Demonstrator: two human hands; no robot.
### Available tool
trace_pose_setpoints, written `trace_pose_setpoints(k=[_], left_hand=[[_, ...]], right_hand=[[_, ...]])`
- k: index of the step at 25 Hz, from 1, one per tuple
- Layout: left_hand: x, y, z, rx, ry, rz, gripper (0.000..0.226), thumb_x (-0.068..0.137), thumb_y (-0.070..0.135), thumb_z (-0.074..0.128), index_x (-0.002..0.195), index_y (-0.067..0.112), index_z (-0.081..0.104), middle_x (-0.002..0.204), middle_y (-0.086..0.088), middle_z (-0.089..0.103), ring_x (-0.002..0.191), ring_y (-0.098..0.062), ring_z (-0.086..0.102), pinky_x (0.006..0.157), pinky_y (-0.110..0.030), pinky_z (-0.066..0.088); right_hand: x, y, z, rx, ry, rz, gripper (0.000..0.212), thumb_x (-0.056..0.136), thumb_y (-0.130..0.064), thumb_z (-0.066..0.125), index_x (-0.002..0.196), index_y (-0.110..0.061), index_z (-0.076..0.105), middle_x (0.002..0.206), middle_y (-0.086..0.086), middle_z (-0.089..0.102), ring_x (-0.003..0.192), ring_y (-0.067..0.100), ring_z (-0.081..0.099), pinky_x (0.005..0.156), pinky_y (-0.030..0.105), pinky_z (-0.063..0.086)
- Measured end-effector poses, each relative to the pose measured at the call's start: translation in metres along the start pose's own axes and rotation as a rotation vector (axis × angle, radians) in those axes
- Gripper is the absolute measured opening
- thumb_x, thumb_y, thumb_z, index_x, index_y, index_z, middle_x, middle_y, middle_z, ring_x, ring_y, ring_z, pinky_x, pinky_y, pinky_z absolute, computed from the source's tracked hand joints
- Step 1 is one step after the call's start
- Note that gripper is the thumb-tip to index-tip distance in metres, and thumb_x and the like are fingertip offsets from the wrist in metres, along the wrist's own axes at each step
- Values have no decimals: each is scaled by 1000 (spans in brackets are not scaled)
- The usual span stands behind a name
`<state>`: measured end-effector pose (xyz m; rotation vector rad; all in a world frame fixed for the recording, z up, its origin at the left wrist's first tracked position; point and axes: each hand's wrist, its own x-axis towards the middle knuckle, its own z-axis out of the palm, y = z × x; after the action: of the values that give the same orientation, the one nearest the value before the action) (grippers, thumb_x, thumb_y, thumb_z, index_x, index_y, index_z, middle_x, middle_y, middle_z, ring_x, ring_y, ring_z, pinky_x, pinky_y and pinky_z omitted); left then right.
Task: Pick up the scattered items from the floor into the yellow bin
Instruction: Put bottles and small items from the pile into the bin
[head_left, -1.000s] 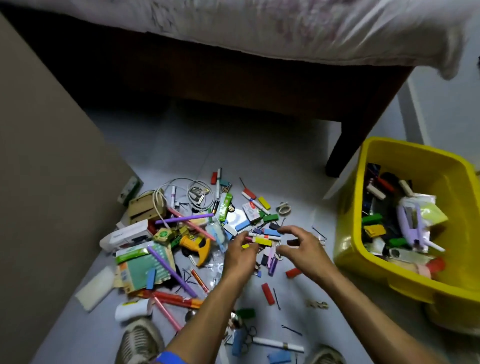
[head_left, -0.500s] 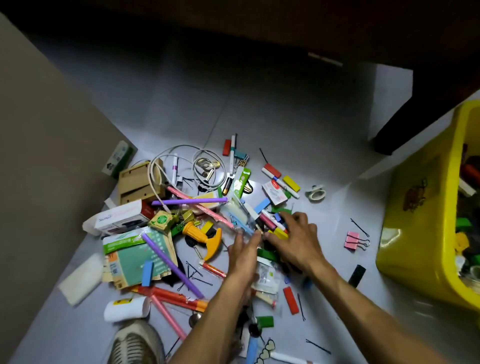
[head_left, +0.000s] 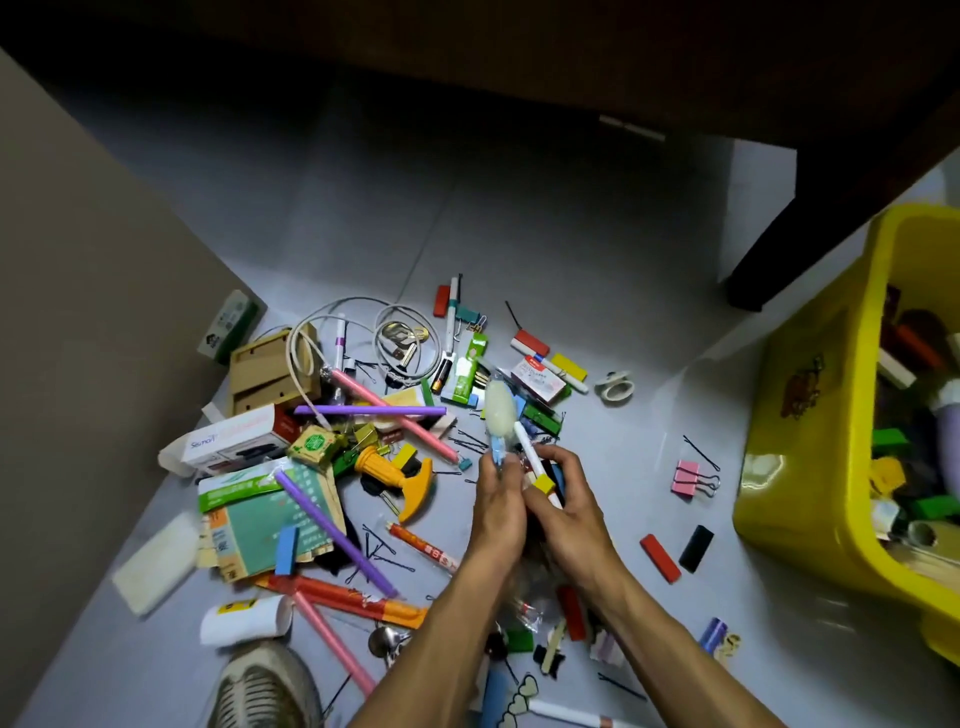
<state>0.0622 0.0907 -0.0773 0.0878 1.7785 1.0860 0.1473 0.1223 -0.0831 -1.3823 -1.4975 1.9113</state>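
- A shoe (head_left: 262, 686) is seen at the bottom edge, on the floor (head_left: 519, 234).
- Beside the shoe, a white tube (head_left: 244, 621) and a pink stick (head_left: 332, 642) are laid on the floor.
- Both forearms are raised from the bottom of the view, with the hands brought together above the pile.
- The left hand (head_left: 498, 512) is closed around a blue handle topped with a pale fluffy brush (head_left: 500, 410), which is held upright.
- The right hand (head_left: 571, 514) is closed on a white pen (head_left: 530, 452) and a small yellow block (head_left: 544, 484), with darker pieces gripped below that cannot be told apart.
- The two hands are touching.
- To the right of the hands, a red block (head_left: 660, 557) and a black block (head_left: 696, 548) are laid just beside each other; a pink clip (head_left: 693, 479) is seen further on.
- To the left, an orange tool (head_left: 400, 480), two purple sticks (head_left: 332, 532) and a green packet (head_left: 260, 514) are spread over the pile.
- Further off, a white cable (head_left: 358, 332), a wooden box (head_left: 272, 371) and a tape roll (head_left: 615, 385) are seen.
- The bin (head_left: 810, 467) is stood on the floor at the right, well apart from the hands, and is already partly filled with items.
- A dark bed leg (head_left: 779, 244) is seen beyond the bin.
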Motion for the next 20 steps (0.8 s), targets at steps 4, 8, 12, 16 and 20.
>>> trace_pose_setpoints(k=[4,8,12,16,20], left_hand=[[-38,23,6,-9,-29,112,34,103,42,35,135,37,43,123,8,54,113,-15,55,101,-38,45],[-93,62,26,0,-72,235,17,101,45,36,102,59,45,108,18,56,103,-4,56,97,-38,47],[-153,110,75,16,-210,395,25,100,46,36,90,66,49,101,11,62,95,-9,63,80,-31,53],[-200,152,155,61,-398,530,25,95,48,37,115,40,51,115,-6,60,105,-23,61,90,-46,53],[-200,154,224,113,-469,478,32,101,36,38,125,25,55,120,-8,61,107,-22,60,95,-43,51]], right_hand=[[-31,-34,-10,87,25,-99,29,94,-29,63,117,-43,53,109,-17,68,98,4,67,72,20,55],[-67,-79,-36,121,52,-219,30,93,-24,64,117,-40,54,111,-13,68,102,9,66,77,24,55],[-106,-133,-93,122,184,-398,29,91,-25,65,116,-38,56,109,-13,67,104,7,65,80,26,57],[-131,-174,-178,145,366,-523,34,85,-35,65,117,-38,56,110,-16,67,103,4,66,74,18,55],[-127,-164,-245,145,540,-467,26,89,-33,66,114,-38,60,111,-10,69,103,10,68,76,28,60]])
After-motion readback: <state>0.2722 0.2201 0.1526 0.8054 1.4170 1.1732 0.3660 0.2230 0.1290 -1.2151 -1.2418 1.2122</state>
